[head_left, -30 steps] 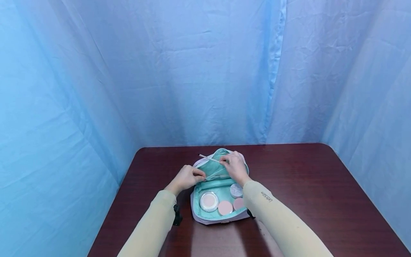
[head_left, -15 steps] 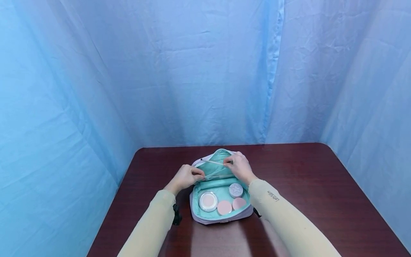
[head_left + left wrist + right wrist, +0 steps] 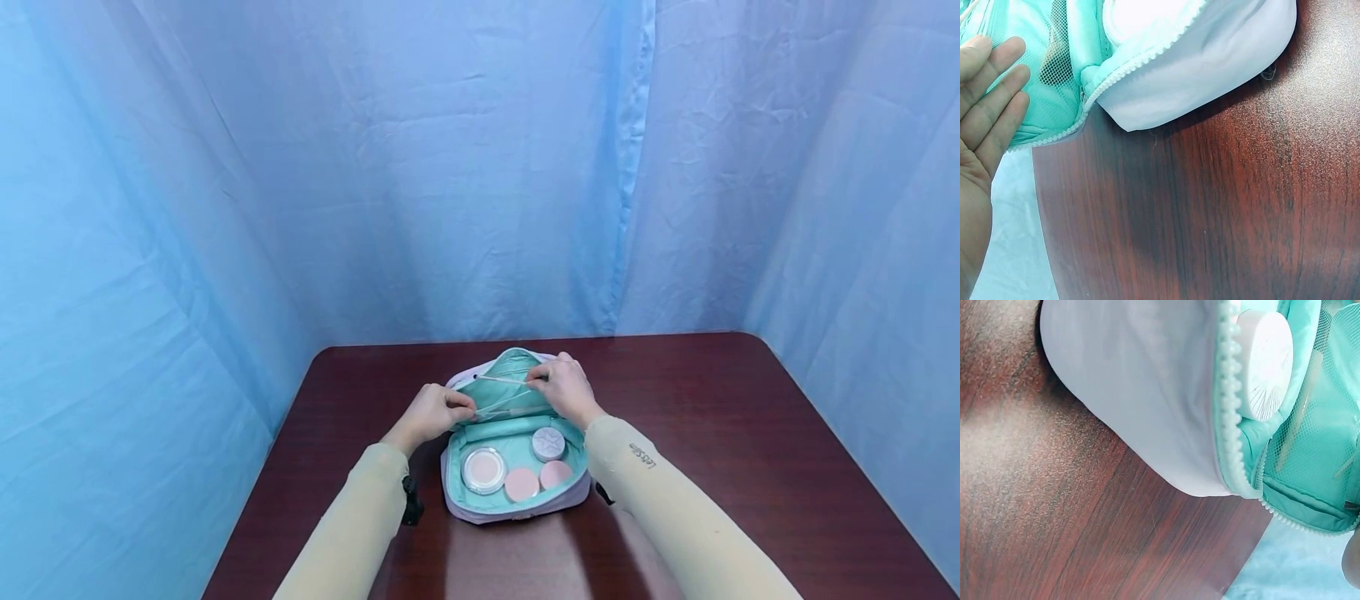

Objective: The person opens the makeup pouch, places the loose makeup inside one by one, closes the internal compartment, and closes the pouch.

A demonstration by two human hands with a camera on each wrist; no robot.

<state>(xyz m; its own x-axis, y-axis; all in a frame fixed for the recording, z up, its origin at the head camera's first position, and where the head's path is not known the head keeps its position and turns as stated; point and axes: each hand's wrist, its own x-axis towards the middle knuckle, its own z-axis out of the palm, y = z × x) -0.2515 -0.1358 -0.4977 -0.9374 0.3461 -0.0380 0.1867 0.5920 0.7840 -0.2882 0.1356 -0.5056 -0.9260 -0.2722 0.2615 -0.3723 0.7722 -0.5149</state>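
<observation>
white stick [image 3: 501, 380], pinched at its right end by the right hand [image 3: 564, 389], points left across the mouth of the mesh pocket [image 3: 1325, 419]; left hand [image 3: 429, 414] pinches the pocket's edge.

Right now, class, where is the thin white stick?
In the head view, the right hand pinches the thin white stick in front of the bag's open flap, dark tip pointing left.

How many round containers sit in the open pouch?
4: a clear-rimmed compact at left, a pink jar front middle, a second pink jar front right, and a pale patterned jar behind that. The pouch could hide others.
</observation>
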